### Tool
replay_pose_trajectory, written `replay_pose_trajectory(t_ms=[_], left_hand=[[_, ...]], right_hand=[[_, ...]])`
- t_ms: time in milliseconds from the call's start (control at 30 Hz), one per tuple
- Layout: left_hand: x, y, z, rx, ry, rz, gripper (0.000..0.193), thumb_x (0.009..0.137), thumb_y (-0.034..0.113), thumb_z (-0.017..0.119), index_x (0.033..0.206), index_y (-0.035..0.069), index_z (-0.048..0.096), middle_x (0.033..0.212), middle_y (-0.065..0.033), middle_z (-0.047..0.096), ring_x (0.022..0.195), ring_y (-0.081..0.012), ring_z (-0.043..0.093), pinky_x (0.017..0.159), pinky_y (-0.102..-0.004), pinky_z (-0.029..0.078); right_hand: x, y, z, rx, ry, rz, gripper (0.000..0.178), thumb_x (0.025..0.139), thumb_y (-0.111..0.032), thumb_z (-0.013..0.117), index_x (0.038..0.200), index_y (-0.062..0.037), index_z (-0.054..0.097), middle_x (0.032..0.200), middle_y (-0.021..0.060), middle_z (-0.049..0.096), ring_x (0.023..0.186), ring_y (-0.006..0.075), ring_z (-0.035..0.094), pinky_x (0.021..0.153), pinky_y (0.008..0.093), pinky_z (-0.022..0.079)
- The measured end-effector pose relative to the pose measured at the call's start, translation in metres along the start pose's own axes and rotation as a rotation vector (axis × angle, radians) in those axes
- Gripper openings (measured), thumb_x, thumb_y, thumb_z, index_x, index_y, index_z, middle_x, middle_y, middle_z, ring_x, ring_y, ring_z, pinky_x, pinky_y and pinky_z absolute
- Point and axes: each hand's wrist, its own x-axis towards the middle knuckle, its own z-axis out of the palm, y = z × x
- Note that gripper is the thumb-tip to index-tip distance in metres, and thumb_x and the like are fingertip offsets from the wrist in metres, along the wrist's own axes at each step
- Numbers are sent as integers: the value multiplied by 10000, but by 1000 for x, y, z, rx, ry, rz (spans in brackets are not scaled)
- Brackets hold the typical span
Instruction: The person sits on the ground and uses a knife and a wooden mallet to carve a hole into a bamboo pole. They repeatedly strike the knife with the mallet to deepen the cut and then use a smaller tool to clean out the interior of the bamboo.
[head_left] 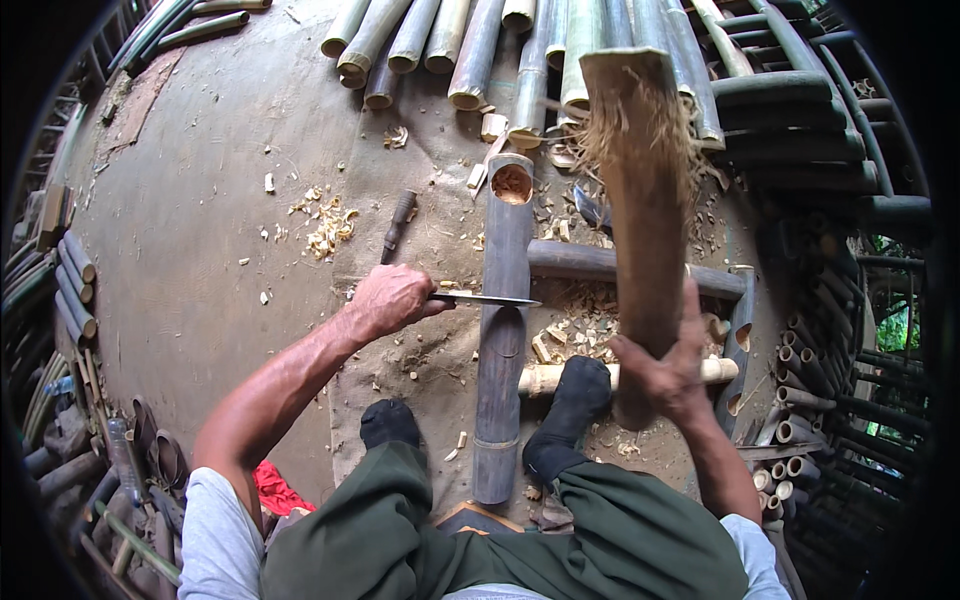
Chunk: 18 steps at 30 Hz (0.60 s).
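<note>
So, left hand (pixel 392 297): curled tight around the grip of a bladed tool (pixel 490 299); the fist sits left of the pole, probably so my knuckles keep clear of the wood.
Blade: reaches crosswise over the dark bamboo pole (pixel 497 430), its tip past the right edge; whether it touches or hangs just above, I cannot tell.
Right hand (pixel 668 368): wrapped around the lower part of a thick club (pixel 648 210), opened only as wide as that girth demands, thumb on the left side.
Club: held up off the ground, gripped low, I think, to leave the heavy, frayed end free.
Dark pole: lies lengthwise between my feet, a cut hole (pixel 512 184) facing up at its far end.
Crosspieces: a dark one (pixel 580 260) and a pale rung (pixel 545 379) run right toward a side rail (pixel 738 335), likely stopping the round pole from rolling.
Right foot (pixel 575 400): on or against the pale rung, seemingly as a brace.
Left foot (pixel 390 424): left of the pole, for balance, I'd say.
Spare tool (pixel 400 222): on the ground just beyond my left hand, handy there.
</note>
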Motion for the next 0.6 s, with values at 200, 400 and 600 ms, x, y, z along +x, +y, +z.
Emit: replay_pose_trajectory(t_ms=[200,400,600], left_hand=[[13,-4,1,1,-24,31,484,974,534,715,929,64,822,749,-196,730,738,-389,746,670,-511,579],[7,-10,1,13,-51,9,484,981,548,708,963,82,836,762,-195,737,738,-397,743,672,-512,581],[24,-3,-2,7,-67,63,616,969,637,691,882,39,808,755,-207,733,735,-415,740,674,-520,580]], right_hand=[[27,16,7,-343,-645,516,675,801,-283,810,1324,-23,473,1094,301,700,1063,426,716,941,552,545],[63,-80,-17,0,-31,-14,601,803,-143,852,1280,-35,503,1029,145,671,927,277,717,852,454,597],[32,28,42,-565,-586,395,615,781,-186,875,1247,-17,512,1020,271,741,914,442,763,891,530,616]])
